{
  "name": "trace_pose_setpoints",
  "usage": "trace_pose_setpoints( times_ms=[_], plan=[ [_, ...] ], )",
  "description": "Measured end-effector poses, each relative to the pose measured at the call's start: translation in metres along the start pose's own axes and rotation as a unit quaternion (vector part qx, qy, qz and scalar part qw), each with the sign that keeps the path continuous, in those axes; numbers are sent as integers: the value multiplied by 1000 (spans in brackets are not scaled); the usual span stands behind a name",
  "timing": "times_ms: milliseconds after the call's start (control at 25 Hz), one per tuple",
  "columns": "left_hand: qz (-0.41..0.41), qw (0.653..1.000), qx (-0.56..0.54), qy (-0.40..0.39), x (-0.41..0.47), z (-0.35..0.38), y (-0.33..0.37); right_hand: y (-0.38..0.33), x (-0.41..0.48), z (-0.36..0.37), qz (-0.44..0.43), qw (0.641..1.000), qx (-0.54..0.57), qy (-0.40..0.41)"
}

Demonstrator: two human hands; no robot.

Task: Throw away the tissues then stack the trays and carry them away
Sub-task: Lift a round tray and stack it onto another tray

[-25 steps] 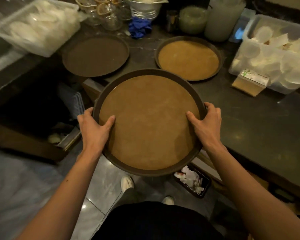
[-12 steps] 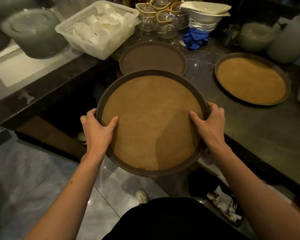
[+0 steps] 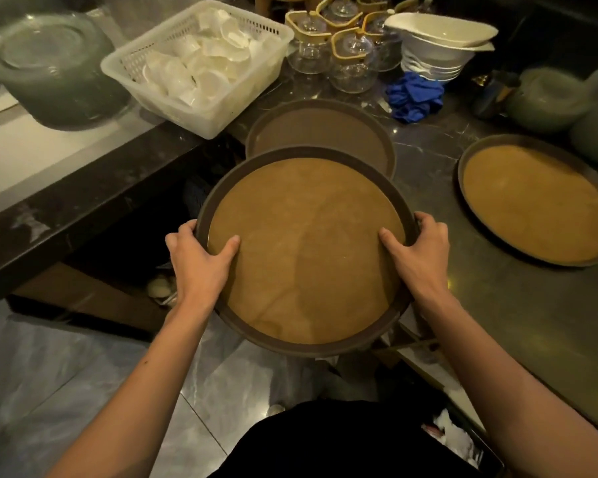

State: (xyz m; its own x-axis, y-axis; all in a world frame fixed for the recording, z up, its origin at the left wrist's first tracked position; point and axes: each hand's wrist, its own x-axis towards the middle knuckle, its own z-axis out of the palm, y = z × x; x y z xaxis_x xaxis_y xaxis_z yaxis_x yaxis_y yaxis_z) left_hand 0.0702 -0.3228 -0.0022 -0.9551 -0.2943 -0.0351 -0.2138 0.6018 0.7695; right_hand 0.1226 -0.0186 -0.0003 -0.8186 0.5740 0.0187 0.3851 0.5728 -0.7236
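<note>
I hold a round brown tray (image 3: 304, 250) with a dark rim in the air, level, in front of the counter's edge. My left hand (image 3: 201, 263) grips its left rim, thumb on the tray's surface. My right hand (image 3: 418, 253) grips the right rim the same way. A second, darker round tray (image 3: 321, 132) lies on the counter just beyond the held one, partly hidden by it. A third brown tray (image 3: 535, 201) lies on the counter to the right. Crumpled white tissues (image 3: 453, 436) lie in a dark bin on the floor at lower right.
On the dark counter (image 3: 497, 305): a white basket of small cups (image 3: 201, 63) at back left, glass jars (image 3: 342, 53), stacked white bowls (image 3: 435, 50), a blue cloth (image 3: 415, 94), grey-green lidded pots (image 3: 546, 98) at right, a glass stack (image 3: 49, 63) at far left. Grey tiled floor (image 3: 66, 374) lies below.
My view and the held tray have swung left along the counter. The dark tray now sits right behind the held one, and the other brown tray has shifted to the right.
</note>
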Motion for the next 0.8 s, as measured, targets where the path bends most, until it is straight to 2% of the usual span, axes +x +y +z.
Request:
trace_pose_setpoints(
  times_ms=[320, 800],
  plan=[
    [-14, 999, 28, 9, 62, 67, 48, 12, 106, 20, 29, 999, 35, -17],
    [-2, 998, 22, -61, 183, 133, 77, -2, 203, 63, 116, 993, 4, -10]
  ],
)
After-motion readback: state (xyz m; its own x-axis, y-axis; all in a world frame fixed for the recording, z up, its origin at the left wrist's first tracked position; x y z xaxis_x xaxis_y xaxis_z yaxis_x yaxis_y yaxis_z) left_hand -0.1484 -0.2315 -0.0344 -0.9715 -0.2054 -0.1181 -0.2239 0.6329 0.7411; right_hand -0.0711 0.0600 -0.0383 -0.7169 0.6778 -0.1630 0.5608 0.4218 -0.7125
